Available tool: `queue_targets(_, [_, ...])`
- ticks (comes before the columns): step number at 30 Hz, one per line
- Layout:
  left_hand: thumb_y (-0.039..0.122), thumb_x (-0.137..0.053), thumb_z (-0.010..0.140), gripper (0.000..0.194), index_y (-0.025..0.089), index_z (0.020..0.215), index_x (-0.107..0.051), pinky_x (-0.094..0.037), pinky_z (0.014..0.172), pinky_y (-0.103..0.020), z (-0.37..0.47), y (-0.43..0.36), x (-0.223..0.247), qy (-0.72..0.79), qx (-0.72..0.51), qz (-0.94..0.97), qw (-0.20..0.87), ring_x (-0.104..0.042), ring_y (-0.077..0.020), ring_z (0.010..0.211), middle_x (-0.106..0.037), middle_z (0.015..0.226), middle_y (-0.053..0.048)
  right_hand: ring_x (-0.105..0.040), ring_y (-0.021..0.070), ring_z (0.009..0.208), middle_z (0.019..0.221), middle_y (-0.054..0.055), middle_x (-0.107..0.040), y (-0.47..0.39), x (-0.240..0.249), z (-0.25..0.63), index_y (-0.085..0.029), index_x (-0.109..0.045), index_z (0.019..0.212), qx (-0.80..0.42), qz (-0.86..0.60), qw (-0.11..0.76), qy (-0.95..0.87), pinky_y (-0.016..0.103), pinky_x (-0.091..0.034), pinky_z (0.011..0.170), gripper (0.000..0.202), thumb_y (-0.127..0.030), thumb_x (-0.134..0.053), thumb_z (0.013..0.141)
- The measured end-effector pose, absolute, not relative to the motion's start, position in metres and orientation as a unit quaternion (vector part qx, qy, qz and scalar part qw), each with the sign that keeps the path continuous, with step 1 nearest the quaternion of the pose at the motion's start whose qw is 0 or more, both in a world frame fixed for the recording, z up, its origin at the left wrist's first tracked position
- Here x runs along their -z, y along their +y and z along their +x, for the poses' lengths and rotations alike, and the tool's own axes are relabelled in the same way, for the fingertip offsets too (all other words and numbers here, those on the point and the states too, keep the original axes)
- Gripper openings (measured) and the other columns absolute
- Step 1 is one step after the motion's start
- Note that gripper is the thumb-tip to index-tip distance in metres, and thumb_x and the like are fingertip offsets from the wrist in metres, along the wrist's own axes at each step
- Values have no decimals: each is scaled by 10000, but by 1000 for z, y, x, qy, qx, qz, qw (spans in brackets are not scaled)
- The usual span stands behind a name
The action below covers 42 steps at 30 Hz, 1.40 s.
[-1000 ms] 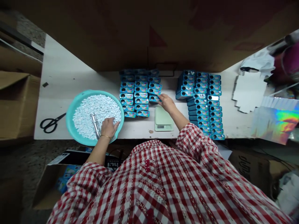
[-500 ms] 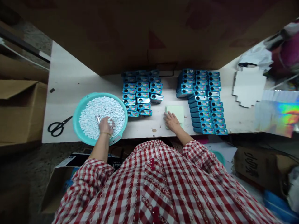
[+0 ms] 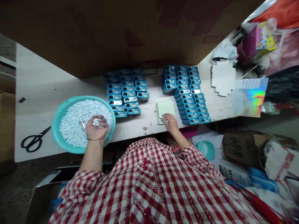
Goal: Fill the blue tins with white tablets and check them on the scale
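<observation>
Palm up over a teal basin [image 3: 56, 124], my left hand [image 3: 97, 127] curls its fingers round several white pellets. More white pellets [image 3: 74, 124] fill the basin, and a small metal scoop [image 3: 83, 127] lies on them beside that hand. My right hand [image 3: 170, 123] rests with spread fingers on the front part of a pale green flat device [image 3: 165, 107]. Rows of blue tins [image 3: 127, 93] stand between the basin and the device, and another group of blue tins [image 3: 189, 105] stands to the right of the device.
A large cardboard box [image 3: 105, 37] rises at the back of the white table [image 3: 37, 81]. Black scissors [image 3: 34, 141] lie left of the basin. Stacked white card [image 3: 223, 77] and a shiny iridescent sheet [image 3: 253, 95] are at the right.
The view has shifted to the right. My left hand has turned palm up and lifted pellets from the pile. My right hand has slid toward the front edge of the green device.
</observation>
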State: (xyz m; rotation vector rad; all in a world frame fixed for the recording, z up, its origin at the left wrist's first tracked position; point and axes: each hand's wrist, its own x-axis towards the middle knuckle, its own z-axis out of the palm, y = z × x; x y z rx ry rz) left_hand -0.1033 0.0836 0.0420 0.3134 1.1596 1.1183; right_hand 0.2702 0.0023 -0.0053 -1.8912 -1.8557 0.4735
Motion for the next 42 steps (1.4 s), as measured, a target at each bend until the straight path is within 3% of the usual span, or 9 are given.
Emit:
queue_targets(3, [191, -408, 857, 173, 165, 718, -508, -251, 322, -64, -47, 71, -53, 418, -485, -1, 768, -355, -25, 451, -455, 626, 6, -556, 246, 982, 1031, 117, -641, 35, -4, 309, -177, -654, 1044, -112, -702, 230, -665, 415, -449, 899, 284, -285, -443, 889])
queue_targets(8, [198, -357, 907, 261, 146, 745, -556, -238, 298, -86, 42, 46, -55, 399, -447, -70, 797, -338, -31, 430, -470, 636, -5, -478, 271, 988, 1113, 131, -583, 133, -2, 359, -193, -626, 1114, -49, -672, 154, -722, 418, -414, 830, 296, -232, -458, 873])
queue_targets(14, [231, -300, 941, 342, 127, 742, -559, -249, 306, -80, 98, 17, -56, 384, -452, -134, 794, -371, -42, 464, -472, 657, -20, -400, 297, 1109, 1280, 124, -497, 193, 14, 371, -152, -666, 927, 2, -570, 20, -822, 437, -340, 868, 284, -124, -386, 884])
queue_targets(26, [210, -305, 931, 347, 110, 733, -572, -273, 314, -100, 102, 5, -43, 383, -405, -148, 817, -401, -55, 465, -497, 656, -37, -487, 237, 947, 1115, 138, -590, 79, -35, 350, -139, -667, 940, -39, -394, -65, -916, 413, -306, 928, 257, -90, -425, 866])
queue_targets(30, [186, -339, 906, 323, 107, 730, -597, -321, 335, -118, 111, 15, -44, 369, -383, -140, 835, -470, -69, 485, -552, 670, -58, -507, 235, 1022, 1226, 129, -575, 57, -32, 351, -157, -630, 1090, -96, -449, 11, -888, 396, -348, 937, 251, -227, -485, 897])
queue_targets(35, [177, -336, 898, 348, 102, 713, -621, -528, 580, -251, 127, 10, -34, 417, -373, -164, 812, -637, -150, 682, -664, 776, -108, -533, 210, 1042, 1155, 118, -614, 11, -44, 328, -179, -596, 1158, -195, -469, 130, -851, 366, -433, 893, 296, -291, -461, 919])
queue_targets(39, [201, -363, 892, 316, 99, 777, -639, -533, 658, -268, 135, -4, -23, 410, -336, -189, 826, -664, -169, 770, -693, 838, -114, -518, 241, 1069, 1254, 162, -538, -15, -49, 282, -129, -540, 1216, -258, -405, 24, -877, 378, -488, 870, 341, -213, -470, 894])
queue_targets(42, [187, -385, 876, 286, 92, 850, -654, -517, 809, -298, 136, -13, -20, 420, -337, -200, 818, -657, -188, 903, -696, 915, -129, -532, 245, 1041, 1214, 178, -546, -16, -48, 264, -85, -557, 1168, -274, -390, -37, -878, 372, -510, 851, 320, -111, -455, 866])
